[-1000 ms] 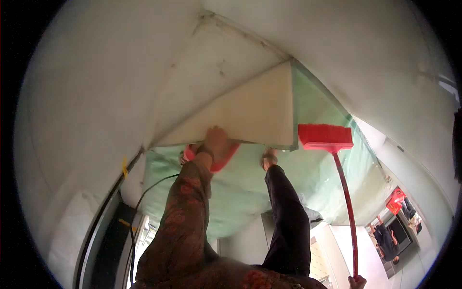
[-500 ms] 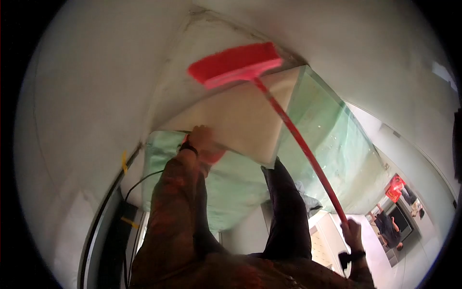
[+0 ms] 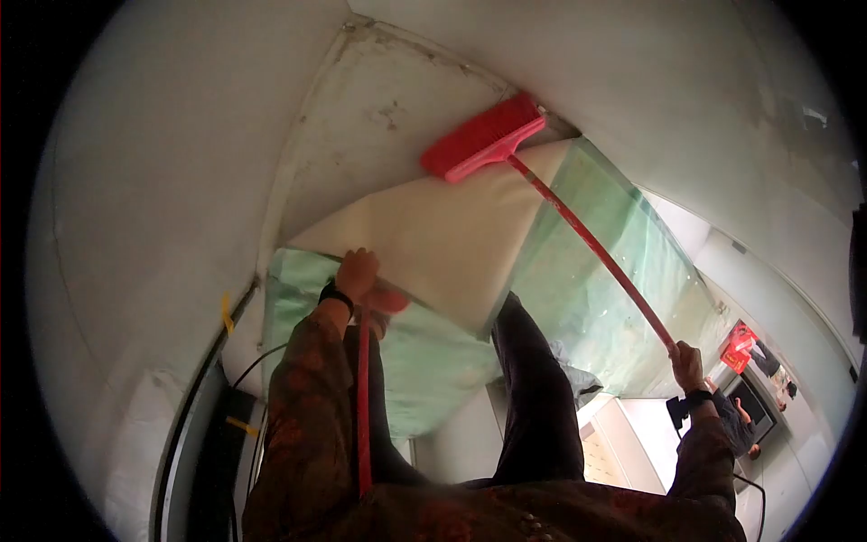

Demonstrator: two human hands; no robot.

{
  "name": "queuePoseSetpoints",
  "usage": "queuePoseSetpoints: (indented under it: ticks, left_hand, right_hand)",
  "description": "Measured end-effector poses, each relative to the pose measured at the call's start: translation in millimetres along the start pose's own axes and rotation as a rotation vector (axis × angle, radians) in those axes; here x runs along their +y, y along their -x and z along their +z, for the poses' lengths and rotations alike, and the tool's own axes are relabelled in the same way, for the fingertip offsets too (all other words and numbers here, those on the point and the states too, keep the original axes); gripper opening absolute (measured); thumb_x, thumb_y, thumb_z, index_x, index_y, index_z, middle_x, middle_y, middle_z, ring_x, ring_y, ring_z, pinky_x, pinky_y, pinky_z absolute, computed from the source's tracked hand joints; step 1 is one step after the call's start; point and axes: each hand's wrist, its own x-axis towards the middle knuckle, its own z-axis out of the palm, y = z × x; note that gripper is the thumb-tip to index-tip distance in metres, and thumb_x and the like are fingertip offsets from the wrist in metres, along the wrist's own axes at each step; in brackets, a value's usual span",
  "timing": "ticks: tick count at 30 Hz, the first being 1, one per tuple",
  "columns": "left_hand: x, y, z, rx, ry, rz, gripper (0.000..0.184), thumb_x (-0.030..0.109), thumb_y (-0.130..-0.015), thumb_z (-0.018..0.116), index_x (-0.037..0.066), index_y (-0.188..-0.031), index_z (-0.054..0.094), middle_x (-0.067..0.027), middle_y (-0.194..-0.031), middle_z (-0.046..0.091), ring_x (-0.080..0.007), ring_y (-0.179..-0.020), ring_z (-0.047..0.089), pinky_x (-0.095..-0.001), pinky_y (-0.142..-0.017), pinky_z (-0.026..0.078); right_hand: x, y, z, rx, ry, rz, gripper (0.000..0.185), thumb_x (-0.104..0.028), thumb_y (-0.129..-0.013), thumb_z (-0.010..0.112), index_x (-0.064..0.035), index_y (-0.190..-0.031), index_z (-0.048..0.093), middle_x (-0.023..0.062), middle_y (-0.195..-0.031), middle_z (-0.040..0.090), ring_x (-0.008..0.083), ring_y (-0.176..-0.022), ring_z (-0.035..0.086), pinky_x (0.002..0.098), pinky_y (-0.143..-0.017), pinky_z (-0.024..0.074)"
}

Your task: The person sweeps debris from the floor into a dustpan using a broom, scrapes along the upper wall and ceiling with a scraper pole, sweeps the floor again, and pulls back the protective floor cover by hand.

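Note:
My right hand (image 3: 686,366) is closed around the long red handle of a broom (image 3: 483,140). The broom's red bristles touch the bare, stained floor near the wall corner. My left hand (image 3: 358,274) is closed at the edge of a green floor sheet (image 3: 433,361), whose beige underside (image 3: 433,235) shows where it is folded back. A thin red rod (image 3: 364,406) runs down from below my left hand alongside my forearm; whether the hand also grips it is unclear. Beside that hand, a red shape (image 3: 390,301), perhaps a slipper, lies near my foot.
Pale walls meet at the far corner. On the left are a dark panel (image 3: 217,452) with yellow tape and a black cable (image 3: 262,361). A crumpled grey bag (image 3: 578,375) lies by my right leg. Another person (image 3: 733,420) appears at the far right.
The broom head has moved right, toward the wall, and my right hand has moved right and up. My left hand has shifted slightly left. The red rod now shows beside my left forearm.

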Motion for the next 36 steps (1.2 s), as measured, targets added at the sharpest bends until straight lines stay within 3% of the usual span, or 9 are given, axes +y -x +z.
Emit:
queuePoseSetpoints:
  ticks: [3, 5, 12, 15, 19, 25, 27, 31, 36]
  left_hand:
    - [-2.6, -1.6, -0.2, -0.021, -0.046, -0.007, 0.009, 0.011, -0.074, 0.053, 0.012, -0.073, 0.062, -0.0034, -0.081, 0.057, -0.0231, -0.085, 0.054, -0.0369, -0.073, 0.042]
    - [-3.9, -3.6, -1.6, -0.067, -0.085, -0.01, 0.009, 0.011, -0.074, 0.052, 0.012, -0.074, 0.062, -0.0037, -0.081, 0.057, -0.0232, -0.085, 0.054, -0.0365, -0.072, 0.042]
    - [-3.7, -0.6, -9.7, -0.015, -0.136, 0.027, 0.009, 0.012, -0.075, 0.052, 0.013, -0.074, 0.061, -0.003, -0.081, 0.057, -0.0218, -0.085, 0.054, -0.0357, -0.072, 0.042]
    - [-1.9, -3.7, -26.0, -0.155, -0.105, -0.028, 0.012, 0.011, -0.077, 0.051, 0.01, -0.078, 0.063, -0.0063, -0.086, 0.059, -0.0242, -0.09, 0.054, -0.0396, -0.078, 0.043]
    - [-4.7, -10.5, -5.5, -0.134, -0.08, -0.053, 0.011, 0.009, -0.075, 0.053, 0.011, -0.078, 0.063, -0.0061, -0.087, 0.06, -0.024, -0.091, 0.055, -0.0391, -0.077, 0.044]
    - [-6.0, -13.2, 4.5, -0.113, -0.08, -0.057, 0.01, 0.01, -0.074, 0.055, 0.012, -0.078, 0.063, -0.0053, -0.085, 0.06, -0.0238, -0.091, 0.055, -0.0382, -0.073, 0.045]
    - [-4.8, -15.8, -3.6, -0.136, -0.084, -0.08, 0.01, 0.011, -0.074, 0.055, 0.012, -0.079, 0.063, -0.005, -0.085, 0.06, -0.0236, -0.092, 0.055, -0.0381, -0.074, 0.046]
    - [0.6, -12.6, -22.1, -0.103, -0.069, -0.093, 0.009, 0.011, -0.073, 0.056, 0.011, -0.08, 0.063, -0.0053, -0.085, 0.06, -0.0244, -0.091, 0.055, -0.0383, -0.076, 0.046]
    - [2.3, -8.3, -4.1, -0.018, 0.005, -0.116, 0.009, 0.011, -0.072, 0.056, 0.01, -0.078, 0.062, -0.0062, -0.085, 0.06, -0.0252, -0.092, 0.055, -0.0386, -0.076, 0.046]
  right_hand:
    - [0.4, -12.9, 0.0, -0.067, -0.169, 0.0, 0.041, -0.035, -0.091, 0.045, -0.0027, -0.065, 0.05, 0.0183, -0.055, 0.051, 0.0396, -0.055, 0.053, 0.0452, -0.05, 0.0386]
    - [-5.3, -15.7, -3.6, -0.058, -0.021, 0.047, 0.04, -0.035, -0.09, 0.047, -0.0035, -0.065, 0.049, 0.0189, -0.055, 0.051, 0.0411, -0.055, 0.051, 0.046, -0.05, 0.038]
    - [-17.6, 5.8, 5.0, 0.075, -0.057, 0.088, 0.033, -0.032, -0.087, 0.052, -0.0048, -0.07, 0.051, 0.0183, -0.057, 0.052, 0.0401, -0.057, 0.053, 0.0459, -0.05, 0.0398]
    - [-15.9, 15.4, 17.4, 0.012, -0.051, 0.136, 0.029, -0.031, -0.086, 0.054, -0.0057, -0.073, 0.053, 0.0177, -0.059, 0.053, 0.0387, -0.058, 0.055, 0.0451, -0.051, 0.041]
    - [-32.4, -24.9, 29.8, 0.039, -0.053, 0.095, 0.032, -0.034, -0.084, 0.057, -0.0052, -0.071, 0.054, 0.018, -0.059, 0.055, 0.0378, -0.059, 0.056, 0.0435, -0.05, 0.0416]
    - [-100.1, -119.7, 52.0, -0.03, -0.121, -0.02, 0.037, -0.039, -0.085, 0.054, -0.0047, -0.07, 0.054, 0.0177, -0.059, 0.056, 0.0384, -0.061, 0.057, 0.0454, -0.054, 0.0429]
    - [-146.6, -150.0, 41.1, -0.068, -0.207, -0.026, 0.039, -0.04, -0.086, 0.051, -0.004, -0.071, 0.055, 0.0208, -0.063, 0.057, 0.0423, -0.064, 0.056, 0.0492, -0.056, 0.0425]
    - [-209.6, -185.8, 45.5, -0.006, -0.186, -0.128, 0.041, -0.042, -0.087, 0.049, -0.0039, -0.074, 0.055, 0.0205, -0.063, 0.057, 0.0418, -0.065, 0.056, 0.0497, -0.058, 0.0437]
    - [-182.7, -136.8, 40.1, -0.049, -0.134, -0.063, 0.037, -0.039, -0.087, 0.05, -0.0046, -0.074, 0.054, 0.0203, -0.064, 0.057, 0.0416, -0.065, 0.057, 0.0495, -0.058, 0.0442]
